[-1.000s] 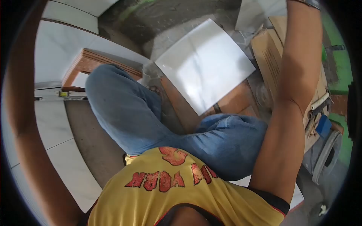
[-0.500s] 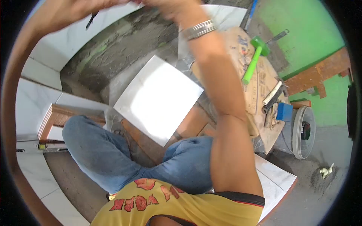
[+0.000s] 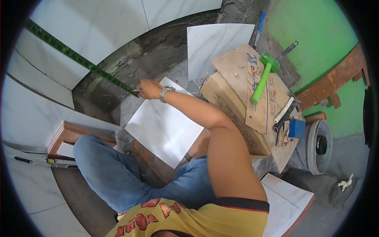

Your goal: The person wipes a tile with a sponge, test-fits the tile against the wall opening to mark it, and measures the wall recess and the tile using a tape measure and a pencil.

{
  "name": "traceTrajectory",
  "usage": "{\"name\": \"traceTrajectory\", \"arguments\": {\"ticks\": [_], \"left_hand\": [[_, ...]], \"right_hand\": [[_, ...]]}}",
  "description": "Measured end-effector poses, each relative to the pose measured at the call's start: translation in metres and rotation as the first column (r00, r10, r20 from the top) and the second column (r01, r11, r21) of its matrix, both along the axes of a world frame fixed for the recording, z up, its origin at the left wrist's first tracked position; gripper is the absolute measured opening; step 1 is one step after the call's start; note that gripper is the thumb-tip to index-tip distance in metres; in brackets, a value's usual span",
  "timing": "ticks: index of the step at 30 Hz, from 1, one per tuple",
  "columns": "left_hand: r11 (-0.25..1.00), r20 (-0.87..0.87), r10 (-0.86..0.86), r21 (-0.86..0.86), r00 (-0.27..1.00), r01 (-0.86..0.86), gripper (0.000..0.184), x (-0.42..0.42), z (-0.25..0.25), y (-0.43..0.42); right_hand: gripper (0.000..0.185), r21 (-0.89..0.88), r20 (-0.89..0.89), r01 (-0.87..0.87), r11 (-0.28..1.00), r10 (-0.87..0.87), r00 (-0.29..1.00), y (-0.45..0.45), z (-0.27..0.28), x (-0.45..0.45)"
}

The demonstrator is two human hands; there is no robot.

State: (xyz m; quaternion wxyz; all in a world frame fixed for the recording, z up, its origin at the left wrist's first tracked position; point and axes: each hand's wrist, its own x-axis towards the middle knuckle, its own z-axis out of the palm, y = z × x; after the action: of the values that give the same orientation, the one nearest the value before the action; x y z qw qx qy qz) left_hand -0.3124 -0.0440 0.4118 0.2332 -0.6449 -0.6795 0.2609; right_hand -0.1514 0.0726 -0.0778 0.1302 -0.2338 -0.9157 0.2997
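My right hand (image 3: 149, 90), with a metal watch on its wrist, reaches over the upper corner of a white tile (image 3: 166, 126) in front of my legs. Its fingers are closed on the lower end of a long dark green patterned strip, which looks like the blade of a measuring tape (image 3: 81, 60). The tape slants up to the far left edge of the view, crossing the wall tiles and bare mortar. My left hand is out of view, so the tape's other end is hidden.
A green mallet (image 3: 262, 83) lies on a cardboard box (image 3: 233, 112) at right. Near it are a blue block (image 3: 297, 128) and a clear bucket (image 3: 319, 148). Another tile (image 3: 217, 49) stands behind. A spirit level (image 3: 35, 159) lies at left.
My right hand has come down from the top of the view to the tile's upper corner. The green tape now stretches across the upper left, and my left arm has left the view.
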Motion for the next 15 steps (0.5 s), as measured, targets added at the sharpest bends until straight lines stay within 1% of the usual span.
{"name": "traceTrajectory", "arguments": {"ticks": [1,4,7,10,12,14,15], "left_hand": [[1.000,-0.006,-0.001,0.005,1.000,0.001,0.040,-0.002,0.002,0.001],[1.000,-0.027,0.005,0.012,1.000,-0.005,0.039,-0.006,0.008,0.000],[1.000,-0.036,0.007,0.020,0.999,-0.007,0.037,-0.011,0.010,-0.002],[1.000,-0.046,0.017,0.021,0.999,-0.016,0.036,-0.014,0.011,-0.003],[0.999,-0.060,0.025,0.022,0.998,-0.024,0.035,-0.017,0.013,-0.006],[0.999,-0.068,0.034,0.021,0.997,-0.033,0.034,-0.020,0.013,-0.008],[0.999,-0.071,0.038,0.019,0.997,-0.037,0.034,-0.020,0.012,-0.008]], "right_hand": [[0.032,-0.044,0.044,-0.001,0.999,0.003,0.999,-0.002,-0.001,-0.001],[0.037,-0.021,-0.037,-0.003,1.000,0.003,0.999,-0.011,0.003,-0.015],[0.029,0.033,-0.174,-0.023,0.999,0.029,0.984,-0.018,0.030,-0.039],[0.029,0.086,-0.089,-0.112,0.990,0.119,0.989,-0.012,0.050,-0.064],[0.030,0.059,-0.093,-0.098,0.993,0.103,0.990,-0.010,0.068,-0.059],[0.033,0.135,0.059,-0.080,0.988,0.073,0.996,0.009,0.057,-0.061],[0.034,0.119,0.105,-0.071,0.990,0.058,0.993,0.015,0.061,-0.049]]}}
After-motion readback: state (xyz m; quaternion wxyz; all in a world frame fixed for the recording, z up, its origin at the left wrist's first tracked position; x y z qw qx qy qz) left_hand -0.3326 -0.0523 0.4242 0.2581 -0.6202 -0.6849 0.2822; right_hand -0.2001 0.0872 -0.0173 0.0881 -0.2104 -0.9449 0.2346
